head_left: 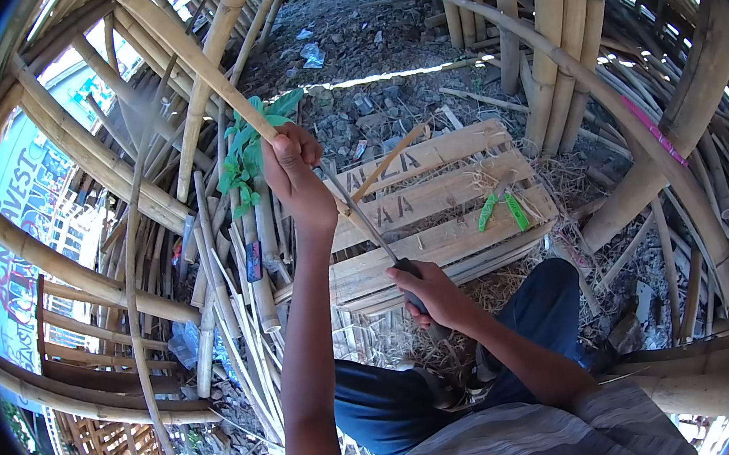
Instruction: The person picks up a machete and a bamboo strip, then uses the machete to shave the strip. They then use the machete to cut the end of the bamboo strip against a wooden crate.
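My left hand is raised at the centre, its fingers wrapped round a long bamboo strip that slants up to the upper left. Below that fist, my right hand grips the black handle of a knife. Its long, narrow blade points up toward the left hand and crosses close to the lower end of the strip. Behind the blade, a slatted wooden crate with stencilled letters stands on the ground. On its slats lie a curved bamboo piece and two bright green strips.
Leafy green plants grow left of my left hand. Bamboo poles stand at the right, and a long bent pole arches down that side. Cut bamboo lengths are stacked at the left, near a printed banner. Rubble covers the ground behind.
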Demonstrator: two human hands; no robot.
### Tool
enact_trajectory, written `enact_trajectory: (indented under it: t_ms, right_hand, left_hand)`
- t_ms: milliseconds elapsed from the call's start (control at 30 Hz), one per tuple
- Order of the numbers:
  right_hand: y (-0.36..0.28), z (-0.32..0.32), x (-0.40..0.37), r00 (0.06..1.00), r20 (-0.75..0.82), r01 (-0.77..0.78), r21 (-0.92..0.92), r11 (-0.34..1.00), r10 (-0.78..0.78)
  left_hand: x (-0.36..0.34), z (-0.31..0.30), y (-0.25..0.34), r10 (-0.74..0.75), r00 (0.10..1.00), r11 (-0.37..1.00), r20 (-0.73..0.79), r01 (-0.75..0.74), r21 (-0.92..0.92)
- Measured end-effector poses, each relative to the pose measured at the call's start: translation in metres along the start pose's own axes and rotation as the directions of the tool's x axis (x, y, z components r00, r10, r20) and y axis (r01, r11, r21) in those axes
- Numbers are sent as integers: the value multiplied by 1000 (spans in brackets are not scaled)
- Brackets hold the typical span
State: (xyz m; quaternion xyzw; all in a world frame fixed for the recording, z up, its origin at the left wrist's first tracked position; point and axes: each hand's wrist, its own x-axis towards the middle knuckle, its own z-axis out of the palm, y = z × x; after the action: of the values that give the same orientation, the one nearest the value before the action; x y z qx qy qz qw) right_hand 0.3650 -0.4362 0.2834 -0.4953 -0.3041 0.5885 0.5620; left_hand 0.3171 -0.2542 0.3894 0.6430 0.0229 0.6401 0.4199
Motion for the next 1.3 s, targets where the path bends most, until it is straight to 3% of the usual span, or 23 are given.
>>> enact_trajectory:
  t_ms: [133,267,333,667,733,867,967,1033,1067,1133,1167,1233,1300]
  right_hand:
    - [-16,1,-2,1000,-7,-4,25,1000,4]
    - [-17,1,0,996,36,82,76,994,-84]
    - [5,-4,14,996,86,-10,130,991,-1]
    - [1,-7,8,995,76,-81,163,983,69]
    - [1,-4,3,997,-40,53,-148,988,-59]
    - [-2,-1,-2,989,-146,-5,-208,978,-26]
    - [5,0,0,977,-192,37,-292,956,-97]
    - [13,0,5,937,-216,137,-496,857,-275]
    - [17,1,7,938,-213,138,-497,857,-274]
    - [19,4,9,863,-163,247,-689,682,-478]
    - [18,8,9,863,-159,250,-689,680,-479]
    - [10,19,4,851,-243,-12,-895,445,-466]
    - [20,9,15,842,-211,7,-916,401,-497]
  left_hand:
    - [1,-1,2,-45,999,997,-4,45,55]
    - [2,-2,-2,-14,1000,1000,5,14,-9]
    - [-2,-2,-2,-14,1000,999,16,15,-36]
    - [-5,-2,5,-87,995,991,48,91,-93]
    - [-7,1,5,-127,990,981,67,135,-140]
    - [-7,8,3,-142,984,977,106,156,-144]
    - [-7,12,6,-167,982,975,90,178,-135]
    - [-7,11,5,-152,985,977,83,163,-135]
    - [-8,9,5,-152,985,978,80,162,-132]
    - [-6,4,6,-124,991,984,55,130,-125]
    - [-6,2,7,-121,991,984,52,126,-124]
    - [-6,-6,9,-117,993,986,-19,113,-126]
    - [-1,-16,6,-121,993,984,0,120,-134]
